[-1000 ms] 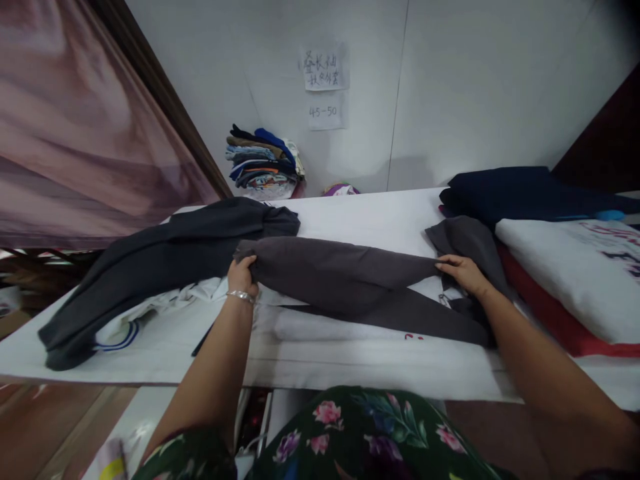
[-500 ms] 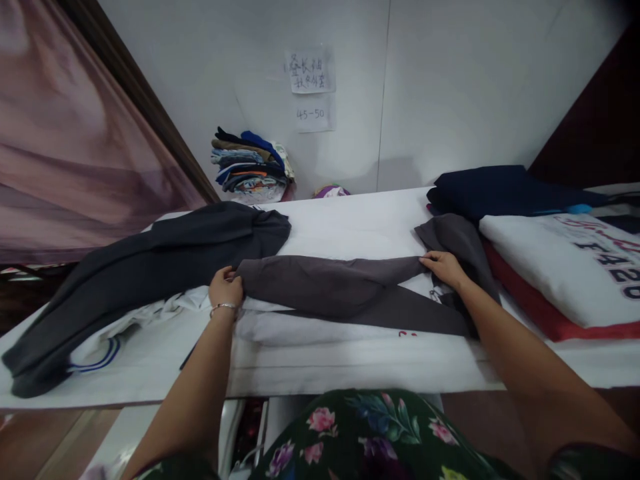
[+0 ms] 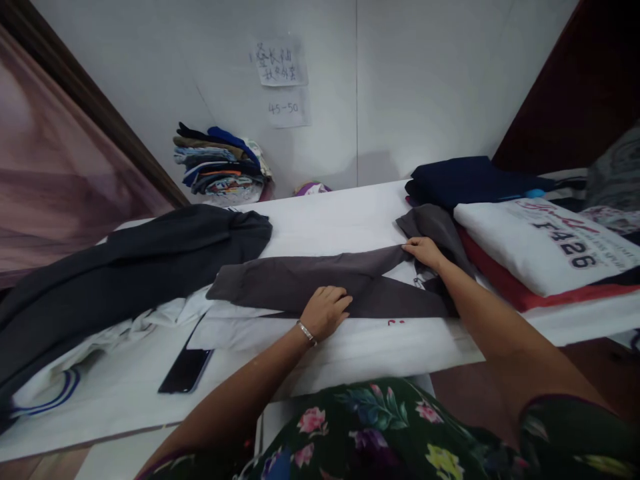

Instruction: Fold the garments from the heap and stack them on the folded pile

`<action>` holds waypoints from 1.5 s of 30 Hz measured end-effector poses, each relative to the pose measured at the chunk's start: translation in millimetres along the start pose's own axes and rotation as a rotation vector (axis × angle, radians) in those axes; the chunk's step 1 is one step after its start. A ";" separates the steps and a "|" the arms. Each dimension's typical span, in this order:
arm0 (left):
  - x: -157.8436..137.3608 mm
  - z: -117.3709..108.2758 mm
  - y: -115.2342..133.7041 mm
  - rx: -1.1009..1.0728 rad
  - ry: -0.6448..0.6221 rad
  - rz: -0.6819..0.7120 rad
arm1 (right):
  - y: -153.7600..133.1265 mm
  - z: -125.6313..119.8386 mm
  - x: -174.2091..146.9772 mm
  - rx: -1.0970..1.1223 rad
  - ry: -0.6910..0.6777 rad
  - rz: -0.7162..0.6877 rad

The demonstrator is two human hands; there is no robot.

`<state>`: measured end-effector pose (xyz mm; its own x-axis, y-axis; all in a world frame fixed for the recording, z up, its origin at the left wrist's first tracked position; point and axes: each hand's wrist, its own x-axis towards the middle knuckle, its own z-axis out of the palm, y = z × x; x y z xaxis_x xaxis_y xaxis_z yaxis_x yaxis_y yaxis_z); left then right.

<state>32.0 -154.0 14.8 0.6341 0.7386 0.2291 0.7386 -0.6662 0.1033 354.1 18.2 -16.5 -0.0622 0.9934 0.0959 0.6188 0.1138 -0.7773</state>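
Observation:
A dark grey sleeve (image 3: pixel 280 277) lies stretched across the white table in front of me, its narrow end toward the left. White cloth with small red print (image 3: pixel 345 327) shows under and in front of it; I cannot tell whether both are one garment. My right hand (image 3: pixel 425 252) pinches the sleeve's upper edge at its right end. Fingers apart and loosely bent, my left hand (image 3: pixel 327 312) rests on the middle of the sleeve without gripping it. Beyond my right hand, more dark grey cloth (image 3: pixel 435 223) lies bunched up.
On the left lies a dark garment (image 3: pixel 165 253) over white clothing, with a phone (image 3: pixel 186 371) at the table's front. Folded clothes, topped by a white one (image 3: pixel 545 247) and a navy one (image 3: pixel 465 179), are at right. A clothes stack (image 3: pixel 220 163) stands by the wall.
My left hand has let go of the sleeve's left end and moved right onto its middle. The right hand keeps its pinch. The view has shifted, and the phone now shows.

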 end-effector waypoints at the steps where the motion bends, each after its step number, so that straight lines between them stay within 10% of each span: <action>1: 4.1 1.9 -0.7 0.041 -0.034 -0.022 | 0.8 0.1 0.1 0.000 0.000 0.002; 10: -8.7 -28.8 -24.7 0.017 0.022 -0.041 | 3.9 -0.2 2.4 -0.043 0.074 0.043; 23: -21.5 -8.7 -18.5 -0.185 0.016 0.057 | -1.2 -1.3 -5.0 -0.195 0.060 0.000; 35: -29.3 -4.4 -136.5 -0.157 0.112 -0.745 | -8.3 2.2 -13.8 -0.554 0.063 -0.068; 41: -36.5 10.5 -146.3 -0.113 0.043 -0.766 | -23.3 9.0 -21.0 -0.639 0.108 -0.137; 45: -35.2 10.3 -145.8 -0.128 0.058 -0.773 | -63.2 31.8 -30.3 -0.493 0.093 -0.470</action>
<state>-95.7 -81.9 -18.3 -0.0644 0.9932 0.0965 0.9309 0.0250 0.3644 292.0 -18.8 9.9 -0.3574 0.8325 0.4233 0.8282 0.4920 -0.2684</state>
